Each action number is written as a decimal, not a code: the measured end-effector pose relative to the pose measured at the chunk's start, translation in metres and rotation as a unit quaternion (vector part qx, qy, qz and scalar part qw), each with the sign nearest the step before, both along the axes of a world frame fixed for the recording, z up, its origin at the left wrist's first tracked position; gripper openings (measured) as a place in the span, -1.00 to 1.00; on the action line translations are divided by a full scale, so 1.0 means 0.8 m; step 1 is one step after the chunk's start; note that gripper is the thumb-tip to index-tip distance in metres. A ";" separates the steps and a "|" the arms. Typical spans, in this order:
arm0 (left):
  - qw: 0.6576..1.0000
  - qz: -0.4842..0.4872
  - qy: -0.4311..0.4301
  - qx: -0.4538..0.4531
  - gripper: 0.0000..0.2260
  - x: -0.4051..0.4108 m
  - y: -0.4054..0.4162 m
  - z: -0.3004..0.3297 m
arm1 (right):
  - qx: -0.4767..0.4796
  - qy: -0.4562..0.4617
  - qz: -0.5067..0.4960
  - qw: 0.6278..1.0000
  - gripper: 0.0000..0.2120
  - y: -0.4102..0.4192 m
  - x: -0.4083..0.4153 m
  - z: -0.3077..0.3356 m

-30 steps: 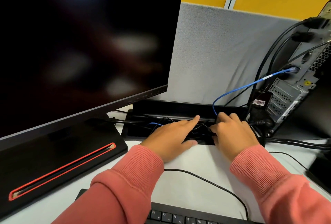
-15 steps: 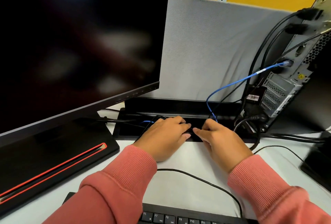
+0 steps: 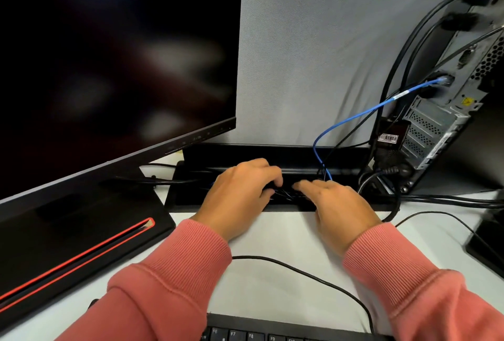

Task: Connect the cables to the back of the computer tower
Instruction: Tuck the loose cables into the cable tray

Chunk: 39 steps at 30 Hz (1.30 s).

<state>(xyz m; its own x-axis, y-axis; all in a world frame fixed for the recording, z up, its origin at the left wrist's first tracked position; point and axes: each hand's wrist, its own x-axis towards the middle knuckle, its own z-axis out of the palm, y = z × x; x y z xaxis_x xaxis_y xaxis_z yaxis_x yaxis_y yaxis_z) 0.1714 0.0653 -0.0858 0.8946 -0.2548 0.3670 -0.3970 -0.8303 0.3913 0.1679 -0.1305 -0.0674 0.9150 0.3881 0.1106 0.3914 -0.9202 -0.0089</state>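
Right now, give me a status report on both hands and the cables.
Left hand curled on thin black cables in the tray. Right hand flat, fingers straight. Blue cable already plugged into tower. Nothing blocking.

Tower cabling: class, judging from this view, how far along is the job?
Done: the blue cable and several black cables already reach the tower back. In hand: the left hand and right hand work among loose cables in the tray. Left: plugging these in; which ports stay free is unclear.

Blue cable [image 3: 354,115] plugged into tower [image 3: 447,122]; black cables [image 3: 403,48] attached.
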 end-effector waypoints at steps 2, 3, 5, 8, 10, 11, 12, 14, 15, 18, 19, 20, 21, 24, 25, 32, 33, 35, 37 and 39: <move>1.000 0.009 -0.006 0.006 -0.89 0.001 0.000 0.000 | 0.015 0.011 0.005 1.000 -0.32 -0.001 0.002 -0.001; 1.000 0.012 -0.004 0.013 -0.90 0.002 0.000 -0.001 | 0.007 0.014 0.012 1.000 -0.31 -0.002 0.004 -0.002; 0.999 0.015 0.015 0.035 -0.86 0.003 0.000 -0.001 | -0.014 0.024 0.019 0.999 -0.31 -0.002 0.006 -0.002; 0.997 0.008 0.048 0.065 -0.78 0.002 -0.001 -0.001 | -0.030 0.042 0.018 0.998 -0.35 0.004 0.006 -0.003; 0.995 0.001 0.057 0.078 -0.76 0.000 -0.002 0.001 | -0.030 0.049 0.012 0.998 -0.37 0.005 0.006 -0.003; 0.995 -0.002 0.057 0.080 -0.76 -0.002 -0.003 0.002 | -0.027 0.051 0.009 0.998 -0.38 0.005 0.006 -0.003; 0.995 -0.006 0.059 0.081 -0.76 -0.003 -0.004 0.003 | -0.022 0.052 0.007 0.998 -0.40 0.006 0.004 -0.003; 0.994 -0.018 0.059 0.095 -0.73 -0.005 -0.005 0.004 | -0.009 0.050 0.003 0.999 -0.42 0.007 0.002 -0.005; 0.992 -0.028 0.059 0.112 -0.71 -0.005 -0.007 0.004 | -0.007 0.049 0.003 0.999 -0.42 0.008 0.001 -0.005; 0.982 -0.046 0.072 0.167 -0.67 -0.006 -0.014 0.001 | -0.013 0.067 -0.005 0.998 -0.38 0.012 0.001 -0.004; 0.981 -0.047 0.080 0.171 -0.66 -0.007 -0.015 -0.001 | -0.009 0.075 -0.010 0.997 -0.37 0.013 0.001 -0.003; 0.981 -0.047 0.086 0.169 -0.67 -0.007 -0.015 -0.002 | -0.002 0.081 -0.016 0.997 -0.36 0.015 0.001 -0.002; 0.982 -0.047 0.087 0.162 -0.67 -0.006 -0.015 -0.004 | 0.004 0.084 -0.021 0.996 -0.36 0.016 0.001 -0.001; 0.988 -0.045 0.062 0.136 -0.68 -0.007 -0.014 -0.007 | 0.007 0.090 -0.030 0.995 -0.36 0.020 0.002 0.000; 0.990 -0.046 0.057 0.124 -0.69 -0.007 -0.013 -0.007 | 0.005 0.096 -0.033 0.995 -0.36 0.021 0.003 0.001; 0.986 -0.039 0.072 0.146 -0.68 -0.002 -0.012 -0.007 | 0.035 0.142 -0.055 0.988 -0.33 0.020 0.010 0.004; 0.984 -0.039 0.083 0.150 -0.67 -0.001 -0.012 -0.008 | 0.032 0.148 -0.054 0.987 -0.36 0.023 0.011 0.003; 0.982 -0.042 0.096 0.155 -0.66 -0.001 -0.014 -0.010 | 0.024 0.154 -0.052 0.986 -0.42 0.026 0.012 0.003; 0.983 -0.049 0.105 0.139 -0.67 -0.003 -0.014 -0.010 | 0.025 0.155 -0.052 0.986 -0.43 0.027 0.013 0.003; 0.986 -0.050 0.108 0.117 -0.69 -0.004 -0.013 -0.010 | 0.028 0.150 -0.051 0.987 -0.40 0.026 0.011 0.004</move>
<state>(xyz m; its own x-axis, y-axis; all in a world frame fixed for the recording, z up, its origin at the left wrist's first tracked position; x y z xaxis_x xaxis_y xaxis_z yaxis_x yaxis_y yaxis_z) 0.1679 0.0545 -0.0937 0.9114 -0.4012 0.0917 -0.4103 -0.8686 0.2777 0.1767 -0.1100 -0.0645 0.9438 0.2934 -0.1519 0.2691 -0.9494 -0.1618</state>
